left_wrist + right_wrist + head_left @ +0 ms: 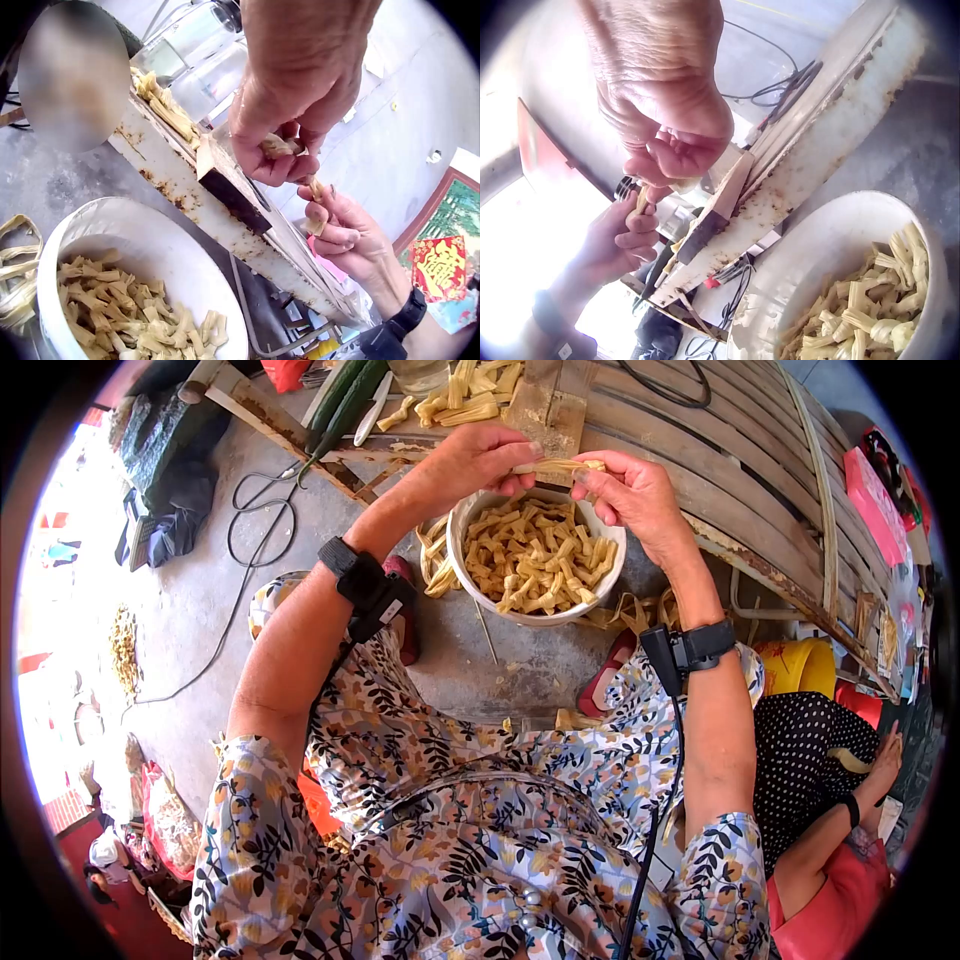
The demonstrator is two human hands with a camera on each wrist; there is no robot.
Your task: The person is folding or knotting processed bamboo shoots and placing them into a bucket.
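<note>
A pale-yellow fibrous strip point(565, 465) is stretched between the two hands, above the far rim of a white bucket point(454, 550). My left hand point(485, 460) pinches one end with thumb and fingers. My right hand point(640, 500) grips the other end, where the strip looks bunched. In the left wrist view, a loose tail of the strip point(317, 225) hangs by the right fingers. Many short knotted yellow pieces point(530, 555) fill much of the bucket. Curled left fingers partly hide the strip in that wrist view.
Beyond the bucket stands a slatted wooden table point(690, 450) with a rusty metal edge. On it lie a wooden block point(547, 420), more yellow strips point(470, 400) and long green cucumbers point(350, 405). A black cable point(235, 560) loops across the floor. Another person point(830, 860) sits at right.
</note>
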